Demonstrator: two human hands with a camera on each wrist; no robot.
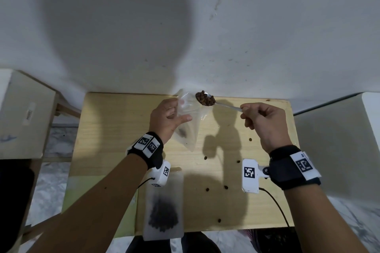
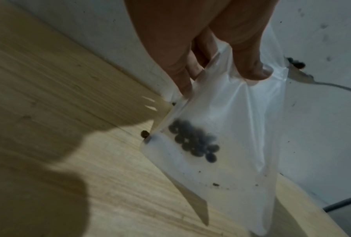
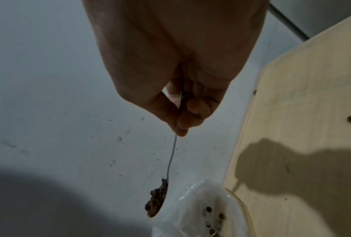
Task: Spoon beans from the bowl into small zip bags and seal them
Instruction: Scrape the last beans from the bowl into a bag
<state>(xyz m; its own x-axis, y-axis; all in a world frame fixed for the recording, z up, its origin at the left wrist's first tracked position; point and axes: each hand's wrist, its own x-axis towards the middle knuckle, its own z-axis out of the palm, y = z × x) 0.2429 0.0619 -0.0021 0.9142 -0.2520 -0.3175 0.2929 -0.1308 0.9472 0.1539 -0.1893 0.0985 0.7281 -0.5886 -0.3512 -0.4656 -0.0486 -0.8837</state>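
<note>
Left hand (image 1: pixel 167 117): raised, fingers and thumb pinching.
Right hand (image 1: pixel 265 122): raised, fingers curled, pinching.

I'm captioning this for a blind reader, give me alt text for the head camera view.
A right hand holds a metal spoon heaped with brown beans at the mouth of a clear plastic zip bag gripped by the left hand, above a pale wooden table scattered with loose beans.

Head looks down; wrists close, sharing bag (image 2: pixel 221 128)
</note>
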